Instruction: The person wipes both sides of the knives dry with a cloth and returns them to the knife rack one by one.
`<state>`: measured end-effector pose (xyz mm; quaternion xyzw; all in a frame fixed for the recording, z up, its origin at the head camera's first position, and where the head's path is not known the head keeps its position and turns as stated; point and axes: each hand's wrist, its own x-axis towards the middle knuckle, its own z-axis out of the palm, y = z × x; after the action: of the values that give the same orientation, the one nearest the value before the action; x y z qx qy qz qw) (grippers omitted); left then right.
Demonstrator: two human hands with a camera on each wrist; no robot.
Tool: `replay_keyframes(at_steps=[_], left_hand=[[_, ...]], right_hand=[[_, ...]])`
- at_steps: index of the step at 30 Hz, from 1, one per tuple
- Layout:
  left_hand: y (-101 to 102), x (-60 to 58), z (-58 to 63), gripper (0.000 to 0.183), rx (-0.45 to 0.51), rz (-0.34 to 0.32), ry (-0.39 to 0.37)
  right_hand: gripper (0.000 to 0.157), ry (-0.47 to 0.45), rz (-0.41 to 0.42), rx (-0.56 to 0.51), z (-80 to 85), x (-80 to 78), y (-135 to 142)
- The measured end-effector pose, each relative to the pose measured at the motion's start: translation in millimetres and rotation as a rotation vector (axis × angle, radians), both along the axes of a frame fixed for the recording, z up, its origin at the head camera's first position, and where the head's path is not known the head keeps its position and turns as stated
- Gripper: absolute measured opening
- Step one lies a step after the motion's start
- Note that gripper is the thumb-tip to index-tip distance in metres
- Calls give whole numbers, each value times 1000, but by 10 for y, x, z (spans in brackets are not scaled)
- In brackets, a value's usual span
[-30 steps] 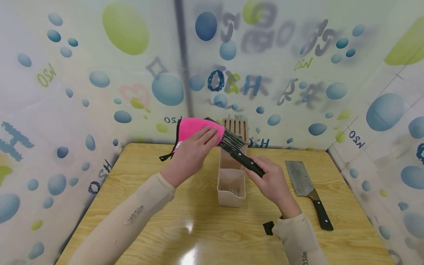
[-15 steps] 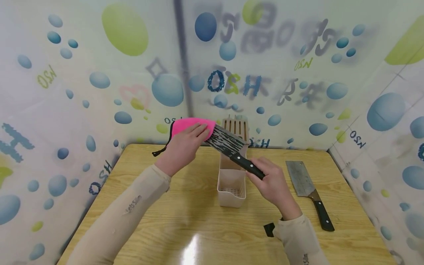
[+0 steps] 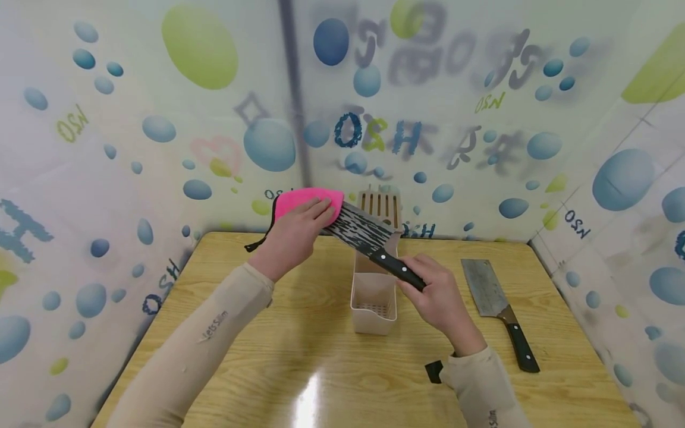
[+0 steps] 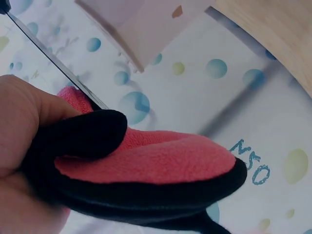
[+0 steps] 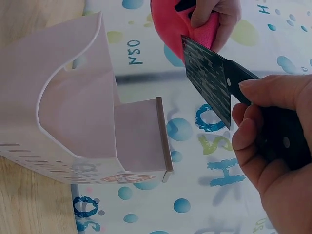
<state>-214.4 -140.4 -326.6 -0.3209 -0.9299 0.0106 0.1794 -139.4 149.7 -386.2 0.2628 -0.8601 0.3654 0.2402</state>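
Note:
My right hand [image 3: 436, 291] grips the black riveted handle of a cleaver [image 3: 364, 229], whose dark blade has pale streaks and points up to the left. A pink cloth [image 3: 307, 202] with black edging is folded over the far end of the blade. My left hand [image 3: 291, 238] pinches the cloth there, fingers on top and thumb beneath, as the right wrist view shows. The blade's far end is hidden under the cloth. In the left wrist view the cloth [image 4: 161, 156] bulges out past the hand, beside the thin blade edge.
Behind the cleaver stands a pale pink knife holder [image 3: 373, 324] with a slotted back section [image 3: 381, 208]. A second cleaver [image 3: 487, 291] lies on the wooden table [image 3: 257, 356] to the right. A small black piece [image 3: 434, 371] shows by the right sleeve. Patterned curtain surrounds the table.
My left hand and the pink cloth have slid left along the blade towards its far end, uncovering more of the streaked surface. My right hand has stayed nearly in place.

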Motion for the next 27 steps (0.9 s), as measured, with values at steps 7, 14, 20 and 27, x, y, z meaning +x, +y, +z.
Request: replay_keyframes(at_steps=[7, 14, 20, 27], left_hand=[[61, 29, -34, 54, -16, -22, -7], [122, 92, -31, 53, -27, -64, 32], [196, 154, -25, 54, -37, -74, 30], [263, 219, -77, 58, -38, -94, 44]], right_hand=[[34, 21, 2, 1, 6, -4, -20], [34, 39, 5, 4, 4, -12, -37], [36, 71, 8, -3, -2, -21, -56], [37, 63, 11, -18, -37, -17, -93]])
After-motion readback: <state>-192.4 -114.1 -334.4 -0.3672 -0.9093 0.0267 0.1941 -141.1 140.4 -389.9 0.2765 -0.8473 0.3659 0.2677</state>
